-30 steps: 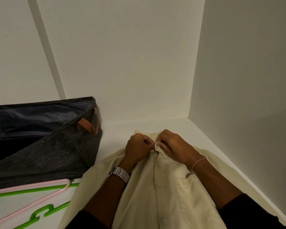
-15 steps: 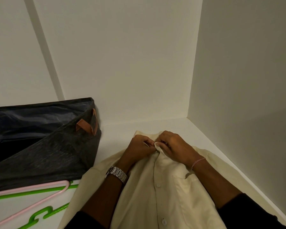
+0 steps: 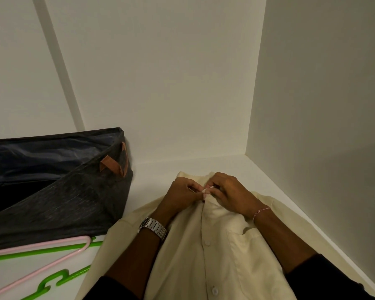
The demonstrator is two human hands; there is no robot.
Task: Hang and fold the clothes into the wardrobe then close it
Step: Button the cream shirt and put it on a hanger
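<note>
Your cream shirt [image 3: 214, 245] lies front-up on the wardrobe shelf [image 3: 152, 176], placket toward you. Up at its collar, your left hand [image 3: 180, 194] and right hand [image 3: 230, 191] have crept closer, each grip pinched tight on the top button: fastening's nearly done. Left of the shirt, hangers [image 3: 41, 256] and dark bin [image 3: 52, 180] wait.

a dark grey fabric storage bin [image 3: 59, 191] with a shiny dark lining stands at the left edge of the white shelf floor [image 3: 158, 169], against the back wall. a folded brown leather tab handle [image 3: 114, 162] is stitched on its right end, near the bin's top rim.
</note>
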